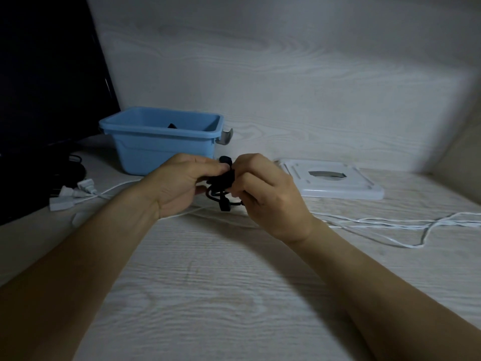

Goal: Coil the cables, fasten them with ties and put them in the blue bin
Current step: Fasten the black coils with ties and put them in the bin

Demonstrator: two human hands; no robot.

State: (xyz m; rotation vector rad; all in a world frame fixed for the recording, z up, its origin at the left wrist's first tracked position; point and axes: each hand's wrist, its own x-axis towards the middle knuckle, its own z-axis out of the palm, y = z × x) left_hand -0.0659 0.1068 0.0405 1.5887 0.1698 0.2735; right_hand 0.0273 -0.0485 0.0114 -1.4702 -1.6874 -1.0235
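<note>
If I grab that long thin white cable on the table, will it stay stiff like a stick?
Probably not. The long thin white cable lies in loose wavy loops on the pale wood-grain table, so it would likely flop and dangle. It looks light, and its white plugs might drag along behind.

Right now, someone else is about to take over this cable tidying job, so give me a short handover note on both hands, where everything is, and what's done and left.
Left hand and right hand both grip the small black cable bundle above the table, in front of the blue bin.
Whether a tie is on it cannot be seen.
Something dark already lies in the bin.
The white cable lies loose across the table, its plugs at the left.
Left: finish the black bundle, bin it, then coil, tie and bin the white cable.
</note>
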